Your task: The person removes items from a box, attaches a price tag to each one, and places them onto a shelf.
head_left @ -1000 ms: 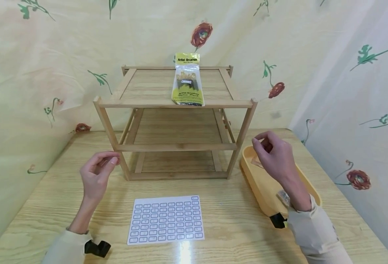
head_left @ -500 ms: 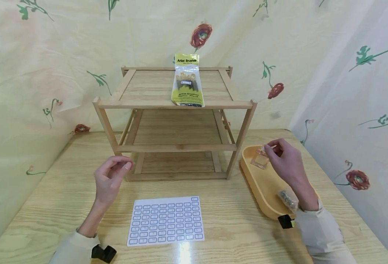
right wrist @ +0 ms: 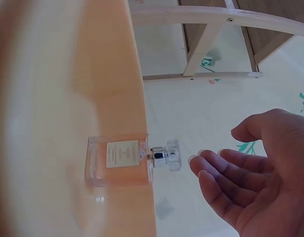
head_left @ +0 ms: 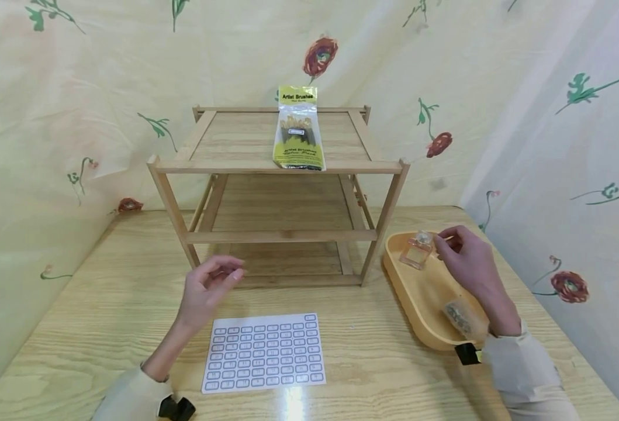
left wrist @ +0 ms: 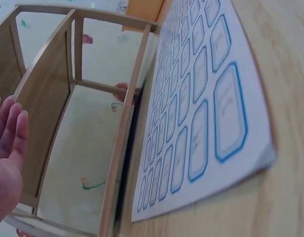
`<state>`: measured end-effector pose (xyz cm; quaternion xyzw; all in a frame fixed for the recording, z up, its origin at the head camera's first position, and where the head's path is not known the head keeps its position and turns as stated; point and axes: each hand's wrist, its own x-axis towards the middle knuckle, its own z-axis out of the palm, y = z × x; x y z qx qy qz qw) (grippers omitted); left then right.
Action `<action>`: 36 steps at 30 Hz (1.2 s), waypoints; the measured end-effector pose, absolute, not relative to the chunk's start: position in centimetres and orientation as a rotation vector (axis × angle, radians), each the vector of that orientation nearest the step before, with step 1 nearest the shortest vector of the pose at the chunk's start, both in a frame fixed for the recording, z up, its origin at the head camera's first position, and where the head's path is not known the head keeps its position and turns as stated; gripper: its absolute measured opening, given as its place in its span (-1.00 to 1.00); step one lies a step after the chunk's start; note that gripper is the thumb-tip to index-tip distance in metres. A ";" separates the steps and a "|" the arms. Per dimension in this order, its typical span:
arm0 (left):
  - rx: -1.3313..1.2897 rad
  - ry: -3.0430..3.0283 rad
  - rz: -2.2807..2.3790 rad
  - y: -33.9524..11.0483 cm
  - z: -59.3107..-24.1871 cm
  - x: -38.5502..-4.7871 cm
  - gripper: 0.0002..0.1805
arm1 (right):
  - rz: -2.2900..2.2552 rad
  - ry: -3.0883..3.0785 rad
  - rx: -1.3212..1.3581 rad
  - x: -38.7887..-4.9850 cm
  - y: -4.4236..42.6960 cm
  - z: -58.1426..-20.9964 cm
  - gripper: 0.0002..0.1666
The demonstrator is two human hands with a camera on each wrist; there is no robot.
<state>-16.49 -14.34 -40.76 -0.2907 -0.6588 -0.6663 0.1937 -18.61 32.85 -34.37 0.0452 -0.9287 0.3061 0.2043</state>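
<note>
A perfume bottle (head_left: 417,251) with pinkish liquid and a clear cap stands at the far end of the yellow tray (head_left: 413,316). My right hand (head_left: 469,260) is just right of the cap, fingers loosely bent. The right wrist view shows a small gap between the fingertips (right wrist: 203,155) and the bottle (right wrist: 123,160); nothing is held. In front of the wooden rack's lowest shelf, my left hand (head_left: 206,292) hovers above the back left corner of a white label sheet (head_left: 264,354). Its fingers are loosely bent and hold nothing.
The three-tier wooden rack (head_left: 283,236) stands at the back of the table. On its top shelf leans a pack of artist brushes (head_left: 298,131). A clear bag of small pieces (head_left: 460,316) lies in the tray's near end, partly by the right wrist. Floral cloth hangs behind.
My right hand has moved down and right, baring the perfume bottle it partly covered; the bottle appears to stay in place. My left hand has moved right and slightly down, towards the sheet.
</note>
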 end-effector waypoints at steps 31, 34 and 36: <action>-0.823 -2.233 -2.067 -6.1 -41.1 -16.1 -0.64 | 0.844 -2.683 0.112 -21.3 35.5 -34.1 -0.67; -0.838 -2.223 -2.077 -5.5 -41.1 -16.2 -0.64 | 0.828 -2.701 0.116 -21.6 35.5 -34.1 -0.67; -0.849 -2.229 -2.076 -5.1 -41.2 -16.2 -0.65 | 0.825 -2.718 0.122 -21.8 35.6 -34.2 -0.66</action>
